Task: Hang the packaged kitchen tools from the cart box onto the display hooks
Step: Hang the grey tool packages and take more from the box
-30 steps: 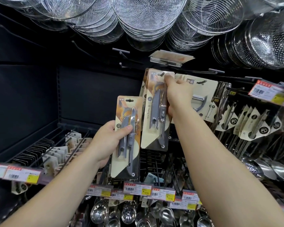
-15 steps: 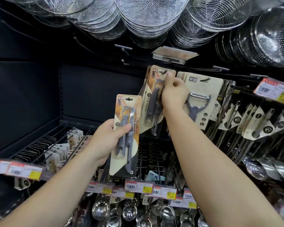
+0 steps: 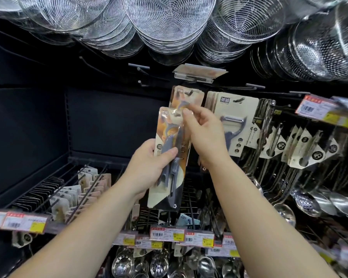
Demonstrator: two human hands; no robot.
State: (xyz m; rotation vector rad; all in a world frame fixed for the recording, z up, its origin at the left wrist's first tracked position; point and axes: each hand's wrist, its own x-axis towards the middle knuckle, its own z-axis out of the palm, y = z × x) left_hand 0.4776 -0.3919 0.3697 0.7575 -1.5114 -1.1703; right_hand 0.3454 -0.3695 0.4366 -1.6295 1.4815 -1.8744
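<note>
The right hand [image 3: 206, 135] has its thumb and forefinger pinching the top edge of a carded peeler pack [image 3: 169, 157], right by the punched hang slot; its other fingers curl loosely behind. The left hand [image 3: 149, 169] grips the same pack lower down, thumb pressed across the clear blister over the grey plastic handles, fingers wrapped behind the card. The pack is a tall, narrow cardboard backing, beige with an orange print and a dark corner at the bottom, held upright between the two hands and tilted slightly.

Just behind its top, a matching hung pack [image 3: 187, 97] sits on a display hook [image 3: 189, 92], with more cards stacked behind it. To the right hangs a broader beige card holding a Y-shaped peeler [image 3: 232, 125] with a metal blade. Farther right are rows of slim steel tools on pale cards [image 3: 301, 149] and shiny ladles [image 3: 317, 199]. Overhead, round wire-mesh skimmers [image 3: 169, 23] overlap in stacks, beside perforated steel colanders [image 3: 319, 51]. Red-and-yellow price tags [image 3: 167, 235] line the near shelf rail, and to the left small carded items [image 3: 72, 195] hang on black wire hooks.
</note>
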